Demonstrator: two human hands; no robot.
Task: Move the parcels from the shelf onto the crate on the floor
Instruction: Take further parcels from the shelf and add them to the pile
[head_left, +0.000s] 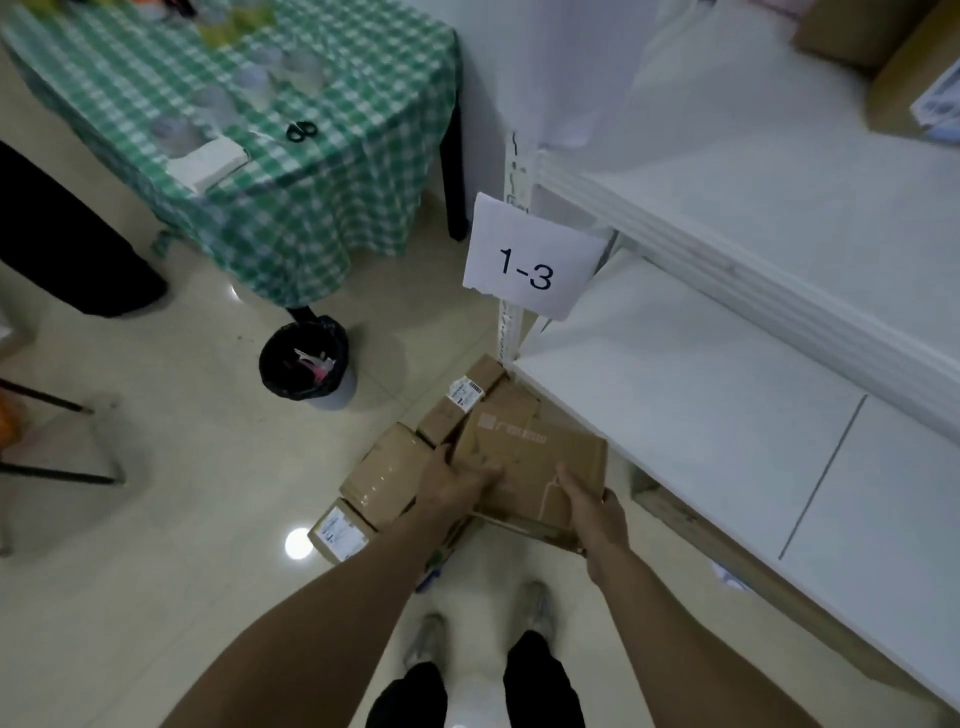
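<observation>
A flat brown cardboard parcel is held low over a pile of parcels on the floor beside the white shelf. My left hand grips its left edge and my right hand grips its near right corner. Under and around it lie other brown parcels: one with a white label, a taped one, and a labelled one further back. The crate is hidden beneath the pile. More cardboard boxes sit on an upper shelf at the top right.
A paper sign reading 1-3 hangs on the shelf post. A black bin stands left of the pile. A table with a green checked cloth carries cups and scissors. A chair frame is at the far left. My feet are just behind the pile.
</observation>
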